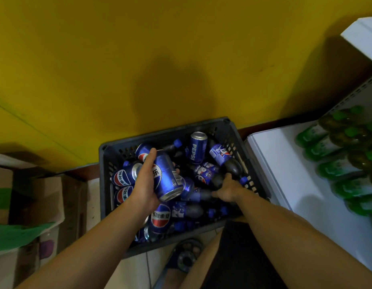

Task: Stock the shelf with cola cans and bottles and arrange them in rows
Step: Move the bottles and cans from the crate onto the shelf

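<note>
While my left hand (145, 182) grips a Pepsi can (167, 176) above the grey crate (164, 132), my right hand (230, 189) curls round a Pepsi bottle (216, 181) inside it; I'd lift straight, then carry both to the white shelf (285, 163) alongside.

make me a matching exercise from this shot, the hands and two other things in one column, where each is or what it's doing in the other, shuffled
Column one
1. left hand
2. right hand
3. green bottles
4. cardboard boxes

Column two
a. on the white shelf, right of the crate
b. holds a blue cola can over the crate
c. left of the crate
d. grips a cola bottle inside the crate

Pairs: 1-b, 2-d, 3-a, 4-c
</note>
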`<state>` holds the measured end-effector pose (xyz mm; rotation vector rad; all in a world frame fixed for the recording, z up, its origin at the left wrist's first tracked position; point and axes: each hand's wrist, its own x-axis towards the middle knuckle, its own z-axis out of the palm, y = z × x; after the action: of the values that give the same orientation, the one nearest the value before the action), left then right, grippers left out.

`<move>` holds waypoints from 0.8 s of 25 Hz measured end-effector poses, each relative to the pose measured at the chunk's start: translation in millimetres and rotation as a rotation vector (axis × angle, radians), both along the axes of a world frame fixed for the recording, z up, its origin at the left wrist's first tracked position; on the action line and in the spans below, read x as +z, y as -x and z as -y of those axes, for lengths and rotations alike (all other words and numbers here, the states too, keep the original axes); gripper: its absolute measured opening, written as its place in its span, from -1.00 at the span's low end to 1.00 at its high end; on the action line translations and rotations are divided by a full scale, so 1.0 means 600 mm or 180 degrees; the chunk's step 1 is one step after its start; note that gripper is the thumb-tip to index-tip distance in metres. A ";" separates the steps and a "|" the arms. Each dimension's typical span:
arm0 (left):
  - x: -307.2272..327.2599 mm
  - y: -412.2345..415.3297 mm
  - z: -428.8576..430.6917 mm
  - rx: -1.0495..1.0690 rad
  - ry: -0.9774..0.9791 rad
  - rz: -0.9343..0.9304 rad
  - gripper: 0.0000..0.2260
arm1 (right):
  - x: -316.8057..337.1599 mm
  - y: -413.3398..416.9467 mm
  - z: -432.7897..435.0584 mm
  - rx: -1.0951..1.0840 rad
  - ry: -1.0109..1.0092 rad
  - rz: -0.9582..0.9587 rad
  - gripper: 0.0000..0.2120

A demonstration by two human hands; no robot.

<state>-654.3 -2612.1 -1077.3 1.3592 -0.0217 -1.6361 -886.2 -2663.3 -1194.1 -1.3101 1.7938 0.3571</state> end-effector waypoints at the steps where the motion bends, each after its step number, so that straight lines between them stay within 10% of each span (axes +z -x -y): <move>1: -0.001 -0.002 0.001 0.0001 0.0020 -0.0013 -0.57 | 0.003 0.000 0.001 0.0025 0.0027 0.0087 -0.06; 13: 0.105 0.065 0.067 -0.0346 0.0660 0.0179 -0.60 | 0.210 0.056 0.014 -0.0975 -0.0068 0.1398 -0.66; 20: 0.307 0.287 0.156 -0.1301 0.1699 0.0360 -0.62 | 0.516 0.289 -0.014 -0.2155 0.1491 0.2692 -0.75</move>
<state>-826.6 -2705.7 -892.8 1.0660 -0.7925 -1.7105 -1059.7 -2655.0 -884.8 -0.8415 1.4642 -0.9069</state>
